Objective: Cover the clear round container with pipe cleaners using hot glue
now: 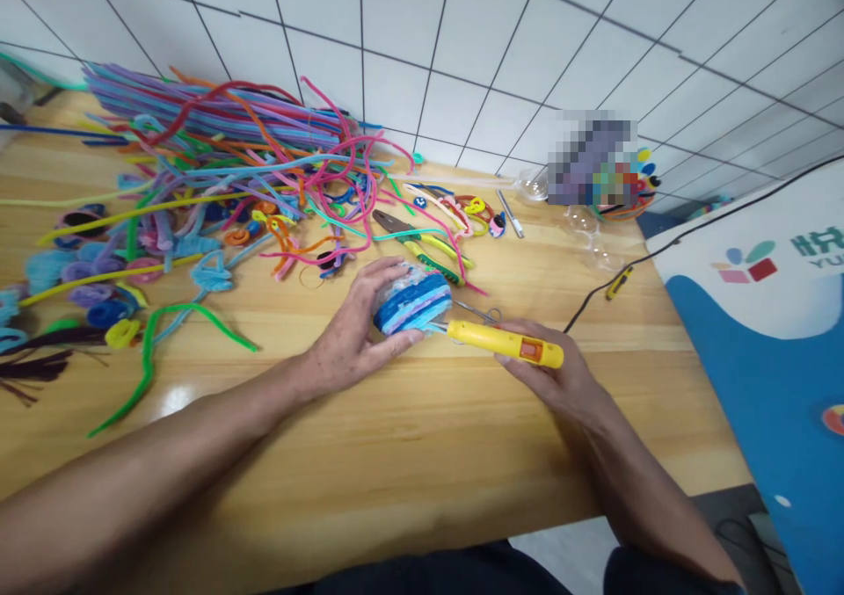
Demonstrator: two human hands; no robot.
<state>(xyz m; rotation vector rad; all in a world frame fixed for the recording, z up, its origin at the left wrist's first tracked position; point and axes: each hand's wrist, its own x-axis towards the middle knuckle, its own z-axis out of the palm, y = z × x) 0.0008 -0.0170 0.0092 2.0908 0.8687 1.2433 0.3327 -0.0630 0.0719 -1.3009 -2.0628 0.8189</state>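
Observation:
My left hand (356,331) is closed round a ball (412,301) banded with blue, light blue and purple pipe cleaners; its upper part looks greyish and unwrapped. A yellow hot glue gun (494,342) is in my right hand (554,371), with its metal nozzle at the ball's lower right side. My fingers hide the gun's grip. Just behind the ball lie pliers (428,248) with green and yellow handles. A small pair of scissors (484,312) lies partly hidden behind the glue gun.
Loose pipe cleaners (264,182) and coiled pieces (98,279) cover the table's left and back. A green pipe cleaner (149,349) lies nearer me. Clear plastic balls (584,220) stand by the tiled wall. A black cord (659,257) with a yellow switch crosses the right side.

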